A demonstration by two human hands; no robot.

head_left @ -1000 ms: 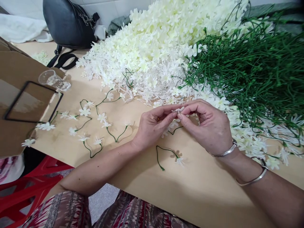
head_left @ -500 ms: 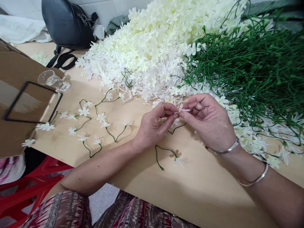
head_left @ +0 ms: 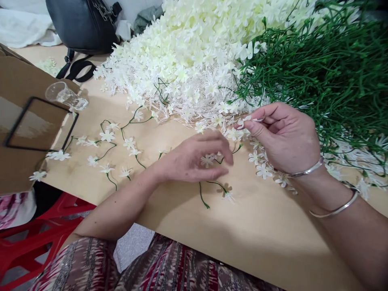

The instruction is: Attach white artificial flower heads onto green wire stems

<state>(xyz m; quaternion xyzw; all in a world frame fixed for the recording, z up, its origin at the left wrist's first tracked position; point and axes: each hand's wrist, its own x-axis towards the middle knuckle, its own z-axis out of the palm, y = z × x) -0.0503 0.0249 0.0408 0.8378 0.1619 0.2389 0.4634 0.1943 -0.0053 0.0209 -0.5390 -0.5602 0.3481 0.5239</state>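
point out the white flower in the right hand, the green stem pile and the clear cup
Held white flower (head_left: 243,121), head view: on its petals
Green stem pile (head_left: 318,72), head view: on its middle
Clear cup (head_left: 65,96), head view: on its side wall

Looks like a craft workspace — white blossoms (head_left: 194,52) heaped beside green stems (head_left: 327,72) on a table (head_left: 188,222).
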